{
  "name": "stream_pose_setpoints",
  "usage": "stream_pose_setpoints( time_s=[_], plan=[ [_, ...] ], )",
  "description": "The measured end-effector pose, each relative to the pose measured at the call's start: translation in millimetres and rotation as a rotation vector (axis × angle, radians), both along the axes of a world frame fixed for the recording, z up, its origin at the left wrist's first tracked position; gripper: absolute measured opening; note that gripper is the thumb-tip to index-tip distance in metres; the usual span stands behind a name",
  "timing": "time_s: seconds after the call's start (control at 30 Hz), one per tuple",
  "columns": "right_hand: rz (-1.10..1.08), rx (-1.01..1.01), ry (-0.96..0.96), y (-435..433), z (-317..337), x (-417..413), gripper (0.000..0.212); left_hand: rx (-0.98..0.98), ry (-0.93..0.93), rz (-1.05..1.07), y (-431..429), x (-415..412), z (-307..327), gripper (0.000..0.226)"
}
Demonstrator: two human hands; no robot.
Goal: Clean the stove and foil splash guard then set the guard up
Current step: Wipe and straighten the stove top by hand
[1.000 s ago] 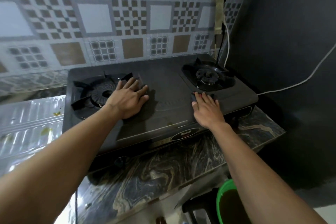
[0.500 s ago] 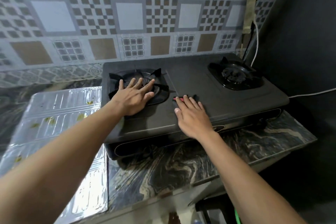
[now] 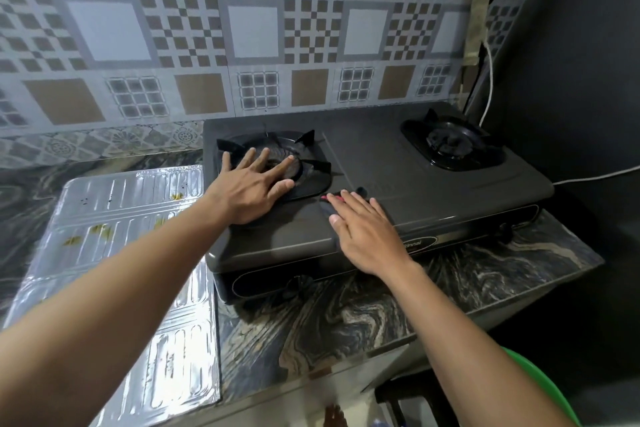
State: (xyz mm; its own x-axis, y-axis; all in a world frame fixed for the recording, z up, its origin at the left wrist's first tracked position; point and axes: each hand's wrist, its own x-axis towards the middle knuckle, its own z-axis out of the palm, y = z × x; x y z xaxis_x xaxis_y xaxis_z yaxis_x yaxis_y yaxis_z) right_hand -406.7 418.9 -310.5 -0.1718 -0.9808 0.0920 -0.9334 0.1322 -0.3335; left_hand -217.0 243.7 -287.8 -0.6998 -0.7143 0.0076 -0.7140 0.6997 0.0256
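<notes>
A black two-burner gas stove (image 3: 433,191) stands on the marbled counter against the tiled wall. My left hand (image 3: 252,184) lies flat and open, fingers spread, on the left burner grate (image 3: 311,170). Just right of that grate, my right hand (image 3: 363,229) presses a dark cloth (image 3: 325,210) with a red edge onto the stove top. Most of the cloth is hidden under the palm. The foil splash guard (image 3: 121,218) lies flat on the counter left of the stove, with yellow stains and dark specks on it.
The right burner (image 3: 450,146) is uncovered. A white cable (image 3: 488,80) hangs down the wall corner behind the stove. A dark wall closes the right side. A green basin (image 3: 540,388) sits below the counter edge (image 3: 346,315).
My right hand slid the cloth left across the stove top, from near the right burner to the middle. My left hand moved further onto the left burner grate.
</notes>
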Motion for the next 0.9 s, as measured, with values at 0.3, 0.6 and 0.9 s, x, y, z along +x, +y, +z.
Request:
stream_pose_setpoints(
  time_s=[0.3,0.6,0.9],
  plan=[
    [-0.059,-0.021,0.059,-8,-3,36,0.052,0.107,-0.011,0.162,-16,52,-7,0.059],
    [0.171,-0.069,0.071,-24,-3,124,0.053,0.087,0.06,0.149,-17,59,-10,0.064],
    [0.304,-0.092,0.063,-11,-10,91,0.054,0.056,-0.025,0.098,-19,66,-7,0.058]
  ],
)
